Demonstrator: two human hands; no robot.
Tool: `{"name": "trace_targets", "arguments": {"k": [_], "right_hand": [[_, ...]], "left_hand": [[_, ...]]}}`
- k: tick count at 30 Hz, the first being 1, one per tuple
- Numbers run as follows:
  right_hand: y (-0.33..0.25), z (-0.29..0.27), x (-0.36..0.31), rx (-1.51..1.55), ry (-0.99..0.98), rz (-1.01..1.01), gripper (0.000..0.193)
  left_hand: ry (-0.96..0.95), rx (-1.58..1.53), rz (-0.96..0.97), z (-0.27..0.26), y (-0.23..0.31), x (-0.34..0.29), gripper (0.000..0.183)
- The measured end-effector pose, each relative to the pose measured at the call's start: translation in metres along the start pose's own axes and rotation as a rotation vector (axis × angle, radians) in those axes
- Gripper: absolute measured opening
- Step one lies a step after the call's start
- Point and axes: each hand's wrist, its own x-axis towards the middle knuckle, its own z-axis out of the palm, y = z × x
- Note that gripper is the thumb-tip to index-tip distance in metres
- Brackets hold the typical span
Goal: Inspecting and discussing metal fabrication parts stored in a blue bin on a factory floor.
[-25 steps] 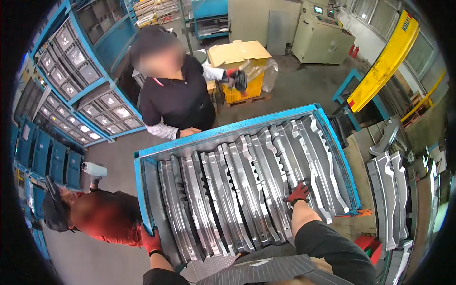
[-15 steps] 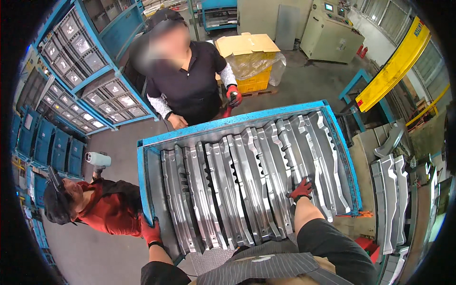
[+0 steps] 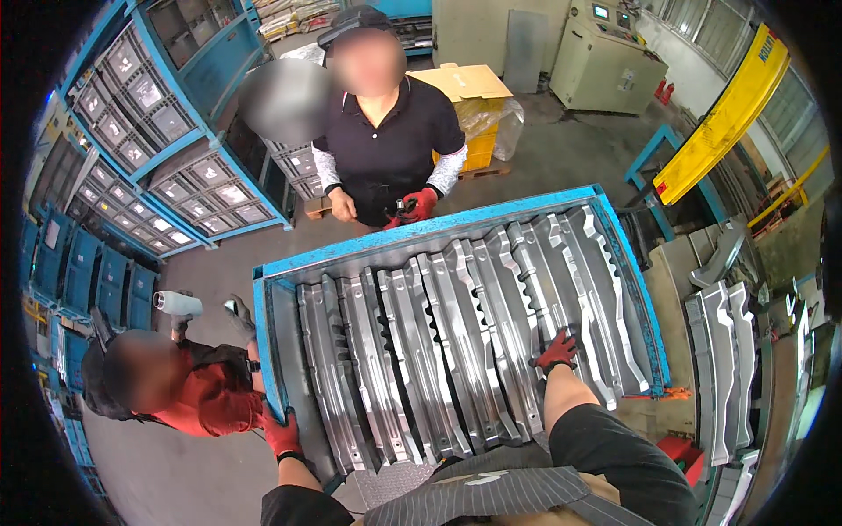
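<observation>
A blue metal bin (image 3: 443, 226) stands before me, holding several long, stamped grey sheet-metal parts (image 3: 452, 346) laid side by side. In a red glove, my left hand (image 3: 281, 436) grips the bin's rim at the near left corner. My right hand (image 3: 556, 351), also red-gloved, lies on the parts toward the right with its fingers spread and nothing held.
A person in a dark shirt (image 3: 390, 131) stands beyond the bin, a small dark object in one red glove. At the left, a person in red (image 3: 206, 399) holds a pale cylinder (image 3: 177, 303). More metal parts (image 3: 721, 368) stand at the right, near a yellow beam (image 3: 724, 114).
The far person has shifted right and straightened up, drawing the red-gloved hand toward the body. At the left, the person's head has turned and a grey-gloved hand has appeared. My hands have stayed put.
</observation>
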Motion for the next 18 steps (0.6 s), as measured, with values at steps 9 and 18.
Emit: {"name": "trace_targets", "arguments": {"k": [9,18], "right_hand": [[-0.001,0.002,0.002,-0.025,-0.034,0.027,0.134],[-0.001,-0.001,0.0,0.012,-0.027,0.012,0.131]], "left_hand": [[0.056,0.073,0.059,0.003,-0.007,0.001,0.075],[0.018,0.007,0.015,0.002,-0.002,0.0,0.074]]}}
